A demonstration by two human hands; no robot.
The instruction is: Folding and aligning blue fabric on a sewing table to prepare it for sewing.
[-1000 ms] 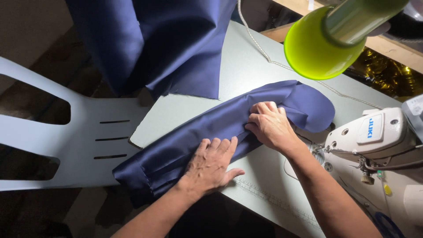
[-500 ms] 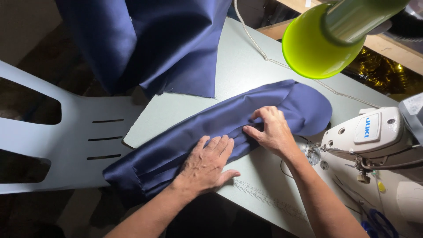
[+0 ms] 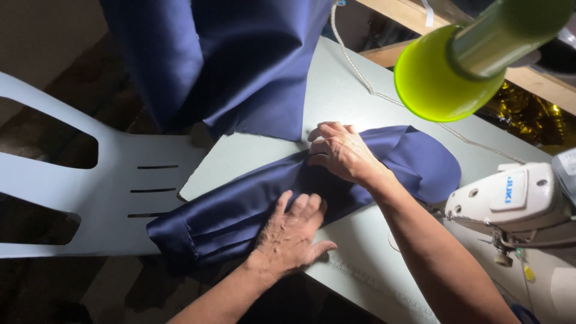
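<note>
A long folded piece of navy blue fabric (image 3: pixel 240 210) lies across the pale grey sewing table (image 3: pixel 354 96), its rounded end near the white sewing machine (image 3: pixel 510 201). My left hand (image 3: pixel 294 231) rests flat on the near middle of the fabric, fingers spread. My right hand (image 3: pixel 339 150) presses on the fabric's far edge with fingers bent, farther left than the machine. Neither hand lifts the cloth.
A larger navy cloth (image 3: pixel 240 60) hangs over the table's far side. A bright yellow-green lamp shade (image 3: pixel 444 75) hangs at upper right. A white plastic chair (image 3: pixel 114 198) stands at the table's left edge. A white cord (image 3: pixel 360 78) runs across the table.
My right hand slid left along the fabric, away from the sewing machine. My left hand stays flat on the cloth, which has shifted a little to the left.
</note>
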